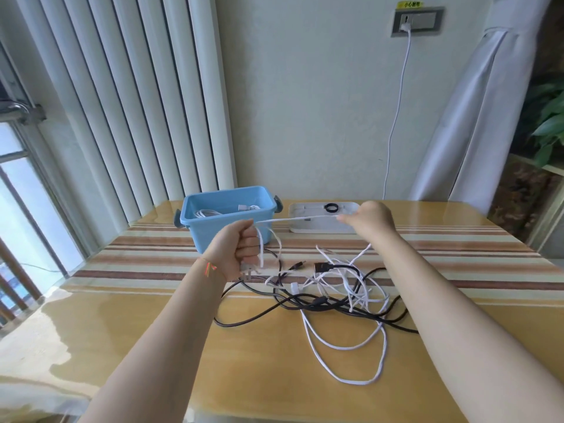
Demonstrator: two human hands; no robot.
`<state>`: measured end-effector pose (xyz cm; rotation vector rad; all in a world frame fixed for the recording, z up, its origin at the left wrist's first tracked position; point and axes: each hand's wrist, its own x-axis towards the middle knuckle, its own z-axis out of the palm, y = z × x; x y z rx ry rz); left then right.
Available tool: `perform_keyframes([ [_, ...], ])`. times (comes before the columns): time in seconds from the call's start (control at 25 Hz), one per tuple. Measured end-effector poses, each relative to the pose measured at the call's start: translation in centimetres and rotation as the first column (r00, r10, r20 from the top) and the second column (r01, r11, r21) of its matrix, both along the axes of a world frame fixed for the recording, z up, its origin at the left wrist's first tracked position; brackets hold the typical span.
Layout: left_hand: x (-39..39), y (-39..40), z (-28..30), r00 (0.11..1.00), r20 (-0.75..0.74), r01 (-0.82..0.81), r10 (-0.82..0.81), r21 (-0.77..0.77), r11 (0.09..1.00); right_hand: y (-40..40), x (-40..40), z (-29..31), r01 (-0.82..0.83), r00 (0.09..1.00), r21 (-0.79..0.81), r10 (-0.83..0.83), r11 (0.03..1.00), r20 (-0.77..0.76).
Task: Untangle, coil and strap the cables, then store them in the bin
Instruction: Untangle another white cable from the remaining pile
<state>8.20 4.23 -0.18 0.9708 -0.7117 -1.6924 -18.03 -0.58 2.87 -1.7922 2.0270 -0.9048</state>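
Our left hand point(236, 250) fists loops of the limp, light white cable point(297, 219) while our right hand point(370, 217) pinches its taut run, best held near the coil.

Above the wall socket point(417, 22) I see a small yellow sticker point(409, 4) with dark Chinese characters, too blurred to make out. I can read nothing else.

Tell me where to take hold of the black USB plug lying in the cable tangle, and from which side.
Grip the black USB plug by its moulded body, pinching the two long sides with the fingers from above. It lies flat on the table, on top of the tangle, metal end pointing left, cord trailing right into the black cable. Coming from above probably avoids snagging the white cable loops around it.
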Motion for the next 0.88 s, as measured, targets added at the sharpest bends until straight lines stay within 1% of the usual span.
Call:
perform_keyframes([
  [0.04, 0.0, -0.1, -0.5, 0.994, -0.111, -0.021, 0.022, 0.013, 1.000, 0.3, 0.0, -0.1, 0.021, 0.997, -0.021, -0.019, 1.000, 0.068],
  [0.08, -0.1, -0.2, -1.0, 0.969, -0.239, -0.055, 0.063, 0.041, 0.998, 0.5, 0.4, -0.2, 0.027, 0.994, -0.014, -0.026, 1.000, 0.110],
  [0.12, -0.2, -0.4, -1.4, 0.930, -0.353, -0.086, 0.106, 0.072, 0.994, 0.6, 0.9, -0.4, 0.023, 0.989, 0.014, -0.025, 1.000, 0.146],
  [0.16, -0.3, -0.6, -1.8, 0.889, -0.434, -0.116, 0.147, 0.097, 0.989, 0.7, 1.5, -0.8, -0.012, 0.981, 0.057, 0.001, 0.998, 0.194],
  [0.24, -0.4, -0.8, -2.3, 0.831, -0.517, -0.162, 0.203, 0.124, 0.979, 0.6, 2.4, -1.5, -0.104, 0.944, 0.166, 0.045, 0.981, 0.328],
  [0.28, -0.3, -0.8, -2.3, 0.823, -0.525, -0.182, 0.217, 0.119, 0.976, 0.6, 2.7, -1.7, -0.140, 0.939, 0.200, 0.065, 0.970, 0.339],
  [0.32, -0.3, -0.8, -2.2, 0.831, -0.513, -0.197, 0.218, 0.096, 0.976, 0.6, 3.0, -1.9, -0.165, 0.952, 0.205, 0.102, 0.965, 0.287],
  [0.36, -0.3, -0.7, -1.9, 0.851, -0.483, -0.202, 0.205, 0.059, 0.978, 0.5, 3.3, -2.1, -0.191, 0.972, 0.194, 0.157, 0.962, 0.177],
  [0.4, -0.4, -0.5, -1.3, 0.881, -0.434, -0.201, 0.186, 0.012, 0.979, 0.7, 3.8, -2.1, -0.236, 0.972, 0.193, 0.229, 0.953, 0.054],
  [0.44, -0.7, -0.4, -0.6, 0.915, -0.366, -0.198, 0.169, -0.042, 0.979, 1.0, 4.6, -2.0, -0.310, 0.943, 0.204, 0.327, 0.929, -0.057],
  [0.48, -1.0, -0.4, 0.1, 0.945, -0.282, -0.200, 0.165, -0.098, 0.975, 1.5, 5.4, -1.7, -0.413, 0.890, 0.241, 0.445, 0.879, -0.100],
  [0.56, -1.9, -0.4, 1.3, 0.976, -0.051, -0.216, 0.210, -0.202, 0.955, 2.9, 6.9, -0.8, -0.602, 0.769, 0.323, 0.639, 0.730, -0.010],
  [0.6, -2.3, -0.3, 1.7, 0.963, 0.106, -0.214, 0.248, -0.261, 0.941, 3.6, 7.6, -0.4, -0.656, 0.726, 0.346, 0.686, 0.671, 0.046],
  [0.64, -2.6, -0.3, 1.7, 0.915, 0.286, -0.190, 0.284, -0.315, 0.930, 4.1, 8.1, -0.2, -0.687, 0.702, 0.343, 0.708, 0.641, 0.082],
  [0.68, -2.7, -0.1, 1.7, 0.824, 0.480, -0.139, 0.300, -0.343, 0.929, 4.3, 8.6, -0.2, -0.701, 0.695, 0.321, 0.710, 0.637, 0.109],
  [0.72, -2.7, 0.1, 1.4, 0.697, 0.656, -0.064, 0.290, -0.346, 0.936, 4.5, 8.8, -0.2, -0.710, 0.697, 0.296, 0.700, 0.639, 0.159],
  [0.76, -2.7, 0.3, 1.1, 0.575, 0.776, 0.019, 0.259, -0.329, 0.944, 4.6, 8.9, -0.2, -0.725, 0.687, 0.275, 0.686, 0.631, 0.239],
  [0.8, -2.7, 0.4, 0.6, 0.511, 0.829, 0.075, 0.225, -0.304, 0.950, 4.6, 8.8, -0.2, -0.745, 0.666, 0.256, 0.668, 0.616, 0.330],
  [0.84, -2.6, 0.6, 0.3, 0.522, 0.832, 0.094, 0.186, -0.273, 0.957, 4.5, 8.7, -0.3, -0.753, 0.651, 0.236, 0.642, 0.615, 0.405],
  [0.88, -2.5, 0.8, 0.0, 0.569, 0.810, 0.103, 0.142, -0.241, 0.965, 4.4, 8.4, -0.4, -0.742, 0.652, 0.209, 0.613, 0.637, 0.446],
])
